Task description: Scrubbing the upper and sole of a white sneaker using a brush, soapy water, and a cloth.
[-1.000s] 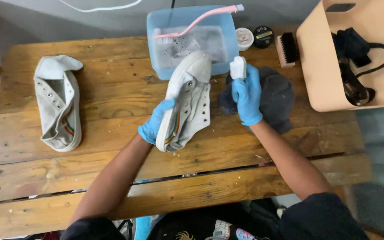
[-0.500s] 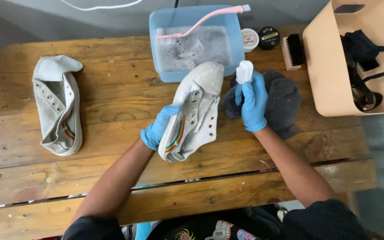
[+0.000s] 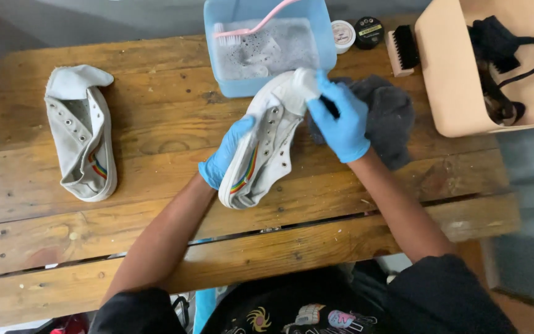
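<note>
Far left at 9 o'clock, a spare grey-white shoe [image 3: 81, 136] lies flat on the wooden table [image 3: 156, 93], opening up, toe toward the person, rainbow stripe on its side; well apart from both hands.

Centre: left hand [image 3: 225, 156] in a blue glove, fingers wrapped around the side of a white shoe [image 3: 266, 145], gripping it near the middle. This shoe is tilted on edge, sole facing left, rainbow stripe showing, toe pointing to 1 o'clock, heel end resting on the table toward 7 o'clock.

At 12 o'clock, a blue tub [image 3: 267, 46] of soapy water, just beyond the shoe's toe. A pink toothbrush [image 3: 248, 28] lies across its rim, bristles at the left.

Right of centre: right hand [image 3: 340, 117], blue glove, fingers closed around a small white bottle [image 3: 306, 80] pressed to the toe of the held shoe. Under and behind this hand, a dark grey cloth [image 3: 390, 117] bunched on the table.

At 1 o'clock: a white round tin [image 3: 343, 34], a black round tin [image 3: 369, 31], then a wooden brush [image 3: 403, 51] with black bristles. Far right at 2 o'clock, a tan cardboard box [image 3: 449, 74] holding black straps [image 3: 502, 55].
</note>
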